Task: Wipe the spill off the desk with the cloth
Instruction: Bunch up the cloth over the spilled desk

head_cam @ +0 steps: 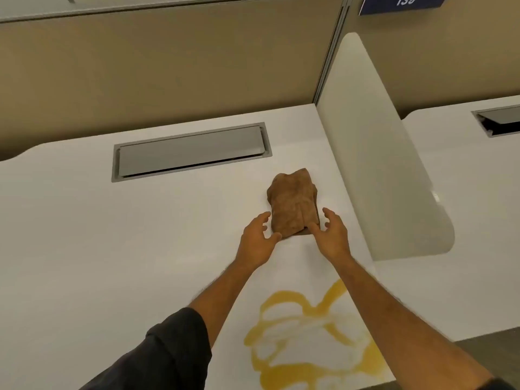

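Observation:
A crumpled brown cloth (292, 202) lies on the white desk (112, 249), near the right-hand divider. My left hand (257, 243) is at the cloth's near left corner with fingers spread, the thumb touching its edge. My right hand (332, 237) is at the near right corner, fingers apart, the index finger resting on the cloth. Neither hand has closed on it. A yellow spill (306, 336) spreads in smeared loops on the desk close to me, between my forearms and under the right one.
A grey cable hatch (191, 152) is set into the desk behind the cloth. A rounded white divider panel (380, 164) stands on the right, with a beige partition wall (168, 74) at the back. A neighbouring desk (464, 192) lies beyond the divider.

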A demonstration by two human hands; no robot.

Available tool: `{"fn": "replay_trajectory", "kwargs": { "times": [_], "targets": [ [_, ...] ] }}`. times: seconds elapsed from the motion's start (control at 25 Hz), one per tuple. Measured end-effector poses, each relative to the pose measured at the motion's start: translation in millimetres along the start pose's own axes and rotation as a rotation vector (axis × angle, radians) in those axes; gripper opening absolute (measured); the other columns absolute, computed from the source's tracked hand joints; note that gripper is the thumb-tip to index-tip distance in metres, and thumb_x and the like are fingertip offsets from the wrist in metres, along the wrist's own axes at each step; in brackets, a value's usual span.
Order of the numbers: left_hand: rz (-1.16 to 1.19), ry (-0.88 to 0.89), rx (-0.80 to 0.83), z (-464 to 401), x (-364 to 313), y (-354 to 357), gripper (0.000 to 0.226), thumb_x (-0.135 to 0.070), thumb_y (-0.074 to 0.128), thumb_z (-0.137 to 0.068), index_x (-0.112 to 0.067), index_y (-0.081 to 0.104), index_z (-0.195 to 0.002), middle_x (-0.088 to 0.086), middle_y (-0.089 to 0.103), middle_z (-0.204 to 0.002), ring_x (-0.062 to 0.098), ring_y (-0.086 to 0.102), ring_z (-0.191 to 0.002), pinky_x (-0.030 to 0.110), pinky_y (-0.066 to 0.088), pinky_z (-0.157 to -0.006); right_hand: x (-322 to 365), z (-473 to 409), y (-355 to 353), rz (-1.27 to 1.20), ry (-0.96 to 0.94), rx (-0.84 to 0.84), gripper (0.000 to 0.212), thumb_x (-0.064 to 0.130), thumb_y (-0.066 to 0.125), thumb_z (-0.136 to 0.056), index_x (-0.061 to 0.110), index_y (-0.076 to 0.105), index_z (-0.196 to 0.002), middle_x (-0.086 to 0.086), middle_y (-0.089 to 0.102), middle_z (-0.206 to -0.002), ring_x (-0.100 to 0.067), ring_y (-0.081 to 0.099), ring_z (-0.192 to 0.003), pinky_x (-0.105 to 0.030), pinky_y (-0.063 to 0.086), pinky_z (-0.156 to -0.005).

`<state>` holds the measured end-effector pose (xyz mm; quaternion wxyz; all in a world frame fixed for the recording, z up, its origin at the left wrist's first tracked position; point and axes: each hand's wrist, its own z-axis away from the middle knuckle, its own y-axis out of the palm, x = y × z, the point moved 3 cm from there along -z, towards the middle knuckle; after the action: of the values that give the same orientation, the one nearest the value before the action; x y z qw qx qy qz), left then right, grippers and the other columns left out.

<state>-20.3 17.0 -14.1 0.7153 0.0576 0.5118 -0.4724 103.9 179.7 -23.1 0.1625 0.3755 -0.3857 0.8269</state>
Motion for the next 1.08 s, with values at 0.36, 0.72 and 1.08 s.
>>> {"fn": "replay_trajectory", "kwargs": {
  "times": [0.36,0.72,1.08],
  "targets": [
    [0.131,-0.147,0.084,-29,0,10,0.070,-0.023,0.073,-0.099,-0.011,0.038,-0.159,0.013,0.056,-0.151,0.030,0.060,-0.130,0.038,0.053,-0.107,-1,-13,19,-0.323,0.215,0.240,0.029,0.021,0.072,-0.095,0.010,0.067,-0.121,-0.016,0.072,-0.124,-0.016,0.069,-0.090,-0.020,0.051,-0.066],
    [0.215,-0.090,0.113,31,-16,-46,0.052,-0.007,0.071,-0.096,-0.018,0.052,-0.144,0.004,0.062,-0.139,0.023,0.065,-0.120,0.038,0.060,-0.098,50,43,6,-0.599,0.156,0.418,0.029,0.024,0.056,-0.103,0.019,0.068,-0.129,-0.006,0.075,-0.126,-0.026,0.067,-0.122,-0.038,0.055,-0.094],
    [0.230,0.179,0.186,106,-71,-96,0.061,0.017,0.058,-0.085,-0.032,0.062,-0.123,0.006,0.059,-0.124,0.016,0.075,-0.091,0.030,0.064,-0.075,104,87,-8,-0.734,0.122,0.608,0.046,0.038,0.060,-0.102,0.019,0.057,-0.143,-0.009,0.070,-0.135,-0.027,0.066,-0.126,-0.047,0.050,-0.110]
  ]
}}
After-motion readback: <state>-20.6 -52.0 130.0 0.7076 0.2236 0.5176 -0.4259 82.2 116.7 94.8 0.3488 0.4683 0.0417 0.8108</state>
